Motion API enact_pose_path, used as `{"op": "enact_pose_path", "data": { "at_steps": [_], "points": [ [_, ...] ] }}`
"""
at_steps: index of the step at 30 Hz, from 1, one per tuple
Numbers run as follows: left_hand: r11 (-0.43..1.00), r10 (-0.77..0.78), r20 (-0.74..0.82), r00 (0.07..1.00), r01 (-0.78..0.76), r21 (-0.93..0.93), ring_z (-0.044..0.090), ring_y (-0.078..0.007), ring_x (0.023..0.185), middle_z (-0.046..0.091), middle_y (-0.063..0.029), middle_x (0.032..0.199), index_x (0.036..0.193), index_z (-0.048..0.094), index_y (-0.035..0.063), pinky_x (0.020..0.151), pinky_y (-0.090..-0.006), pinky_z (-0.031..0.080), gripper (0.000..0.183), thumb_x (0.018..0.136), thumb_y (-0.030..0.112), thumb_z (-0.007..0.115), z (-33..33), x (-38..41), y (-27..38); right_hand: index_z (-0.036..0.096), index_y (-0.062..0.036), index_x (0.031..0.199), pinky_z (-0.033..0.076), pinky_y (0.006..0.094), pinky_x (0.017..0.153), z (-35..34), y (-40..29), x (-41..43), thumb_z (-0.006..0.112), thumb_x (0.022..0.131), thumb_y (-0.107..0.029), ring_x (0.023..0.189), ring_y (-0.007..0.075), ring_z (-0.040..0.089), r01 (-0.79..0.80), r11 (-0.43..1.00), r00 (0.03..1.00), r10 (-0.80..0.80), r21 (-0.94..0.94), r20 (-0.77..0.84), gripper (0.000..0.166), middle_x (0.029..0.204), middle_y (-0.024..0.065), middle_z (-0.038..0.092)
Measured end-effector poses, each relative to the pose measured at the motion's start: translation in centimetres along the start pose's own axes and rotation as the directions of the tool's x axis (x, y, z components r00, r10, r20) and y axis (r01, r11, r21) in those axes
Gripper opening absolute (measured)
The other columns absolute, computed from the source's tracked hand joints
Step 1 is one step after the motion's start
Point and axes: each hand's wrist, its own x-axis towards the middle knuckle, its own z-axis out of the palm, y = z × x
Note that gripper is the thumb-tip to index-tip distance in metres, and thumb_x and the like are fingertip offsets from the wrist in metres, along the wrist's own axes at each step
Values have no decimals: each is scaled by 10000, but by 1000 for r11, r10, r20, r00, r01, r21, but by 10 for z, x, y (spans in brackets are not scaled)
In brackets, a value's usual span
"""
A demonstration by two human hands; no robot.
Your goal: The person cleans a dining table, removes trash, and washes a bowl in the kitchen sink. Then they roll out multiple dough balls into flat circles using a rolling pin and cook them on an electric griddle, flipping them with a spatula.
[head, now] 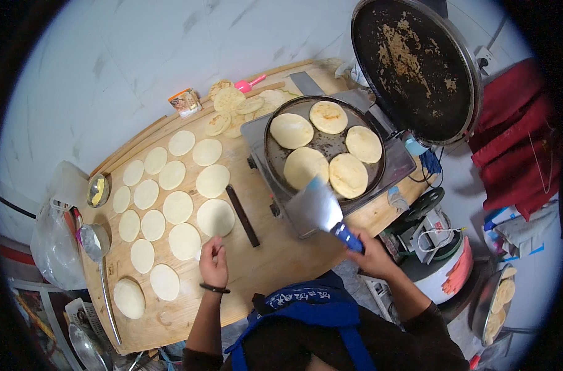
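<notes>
My right hand (370,254) grips the blue handle of a wide metal scraper (319,207), whose blade overlaps the near edge of a round electric griddle (268,160). Five flatbreads (348,176) lie on the hot plate, some with light browning. The griddle's lid (413,69) stands raised, its inner face crusted with brown residue. Over the wooden table, my left hand (213,262) has its fingers curled in, and I see nothing held in it. Just beyond it are rolled dough rounds (215,218), set out in rows. A dark narrow bar (242,216) lies between them and the griddle.
Cooked flatbreads (229,100) are piled behind the griddle near a pink scoop (249,84). A ladle (96,243) and a small metal bowl (98,190) sit at the table's left. A larger dough piece (129,298) rests at the near-left corner. More flatbreads fill a metal basin (497,303) at lower right.
</notes>
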Motion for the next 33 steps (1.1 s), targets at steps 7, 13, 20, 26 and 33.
{"op": "enact_pose_path", "data": {
  "at_steps": [7,13,20,26,33],
  "points": [
    [926,329,151,932,-350,143,588,-374,1057,619,-187,1139,1176,591,26,917,-390,475,354,824,15,626,137,91,146,317,-29,1456,418,441,1008,-105,25,101,625,862,-88,1208,441,503,135,926,942,-230,-354,-244,672,1332,288,496],
    [857,354,181,917,-396,329,569,-390,1079,608,-190,1170,1178,574,28,911,-419,471,386,800,-2,647,219,166,142,312,-41,1469,412,477,995,-109,50,175,579,910,-202,1216,440,490,219,850,939,-317,-479,-135,640,1353,287,480],
    [655,73,243,967,-230,720,440,-307,1281,469,-122,1401,1338,479,96,1092,-432,316,628,762,195,711,274,216,150,352,-21,1450,412,415,1003,-111,43,202,592,897,-231,1203,381,527,160,987,985,-158,27,-62,638,1357,262,496],
    [739,67,207,976,-188,647,638,-345,979,655,-172,1092,1193,566,94,825,-438,518,403,797,102,647,275,261,162,356,-50,1460,424,362,980,-133,40,200,597,905,-213,1150,274,559,75,964,995,-56,257,-79,626,1325,196,536],
    [914,-6,81,997,-27,406,641,-344,967,659,-166,1085,1153,585,65,832,-411,513,463,738,140,776,252,315,123,338,-57,1468,430,377,979,-158,53,171,604,908,-193,1147,302,561,68,975,989,-38,212,-142,635,1332,211,525]
  ]
}}
